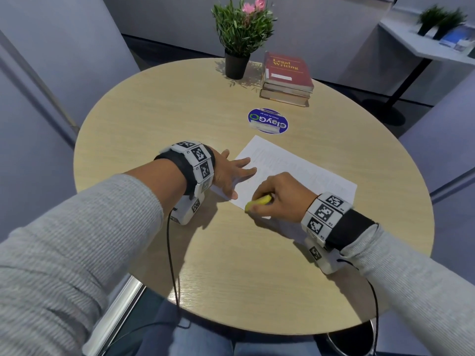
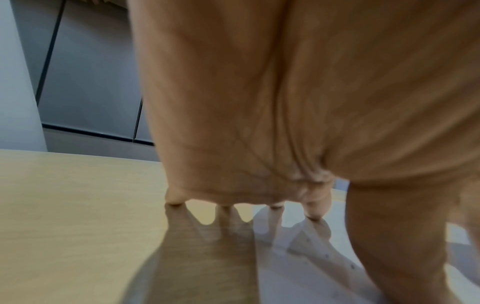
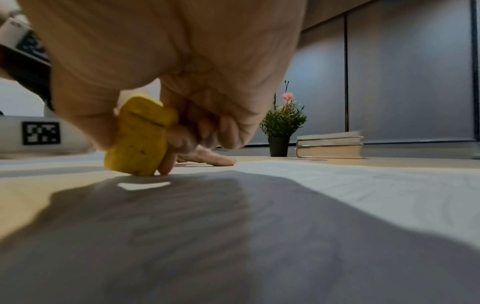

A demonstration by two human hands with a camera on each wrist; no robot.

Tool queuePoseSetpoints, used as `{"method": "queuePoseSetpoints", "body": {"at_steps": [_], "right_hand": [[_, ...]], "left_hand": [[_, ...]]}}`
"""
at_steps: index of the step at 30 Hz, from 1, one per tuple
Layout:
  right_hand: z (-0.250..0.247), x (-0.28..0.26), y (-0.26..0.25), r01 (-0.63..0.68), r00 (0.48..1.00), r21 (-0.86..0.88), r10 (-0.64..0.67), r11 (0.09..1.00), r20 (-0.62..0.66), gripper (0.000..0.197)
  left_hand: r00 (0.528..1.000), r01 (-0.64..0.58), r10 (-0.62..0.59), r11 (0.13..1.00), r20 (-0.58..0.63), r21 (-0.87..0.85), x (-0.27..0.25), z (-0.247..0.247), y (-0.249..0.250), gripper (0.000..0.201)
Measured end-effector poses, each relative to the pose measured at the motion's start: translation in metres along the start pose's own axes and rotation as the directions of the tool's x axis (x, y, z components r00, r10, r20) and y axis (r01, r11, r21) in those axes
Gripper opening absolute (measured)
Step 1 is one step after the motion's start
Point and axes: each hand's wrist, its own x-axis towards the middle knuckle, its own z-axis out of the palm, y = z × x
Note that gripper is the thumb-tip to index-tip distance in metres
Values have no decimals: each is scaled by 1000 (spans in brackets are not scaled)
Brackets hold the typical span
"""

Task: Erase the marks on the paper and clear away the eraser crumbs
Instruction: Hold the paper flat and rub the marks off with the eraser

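A white sheet of paper (image 1: 303,173) with faint marks lies on the round wooden table (image 1: 180,114). My left hand (image 1: 231,173) lies flat with spread fingers on the sheet's left corner, pressing it down; the left wrist view shows the fingertips (image 2: 313,214) touching paper (image 2: 324,267) and table. My right hand (image 1: 280,196) grips a yellow eraser (image 1: 258,202) between thumb and fingers at the paper's near edge. In the right wrist view the eraser (image 3: 140,139) stands with its lower end on the surface. Small dark specks dot the paper under the left hand.
A potted plant (image 1: 239,39) with pink flowers and a stack of books (image 1: 286,78), a red one on top, stand at the table's far side. A round blue sticker (image 1: 267,121) lies just beyond the paper. A cable hangs from each wrist unit.
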Motion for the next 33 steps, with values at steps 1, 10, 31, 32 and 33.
{"method": "queuePoseSetpoints", "body": {"at_steps": [1,10,31,32,33], "right_hand": [[0,0,0,-9,1000,21,9,1000,3,24],[-5,-3,9,-54,998,45,55,998,-33,22],[-5,15,3,6,1000,-141,-9,990,-17,31],[-1,14,1,38,999,-143,-35,989,28,30],[-1,14,-1,36,999,-144,-30,989,43,30]], "left_hand": [[1000,-4,4,1000,-2,2,-1,-1,1,81],[998,-58,58,998,-33,8,1,3,-3,86],[999,-45,46,999,-26,26,1,2,-3,82],[999,-41,42,999,-25,28,2,2,-4,82],[999,-42,43,999,-23,26,2,2,-5,82]]}}
